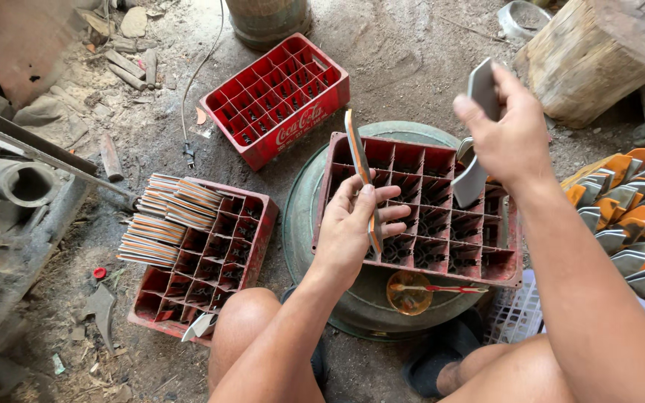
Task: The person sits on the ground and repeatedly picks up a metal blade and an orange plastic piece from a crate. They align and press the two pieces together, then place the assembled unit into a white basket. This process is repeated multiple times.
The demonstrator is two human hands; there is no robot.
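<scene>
Soft even daylight over my work, faint shadows beside the red crate (pixel 419 209), sharp focus, slight bending toward frame edges

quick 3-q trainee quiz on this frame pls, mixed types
1. True or false: the left hand holds a thin orange-edged blade over the middle red crate.
2. The right hand grips: A) a grey blade B) a hammer C) nothing.
3. Fill in: the striped stack of blades rests on the ___ crate.

Key: 1 true; 2 A; 3 left.
</scene>
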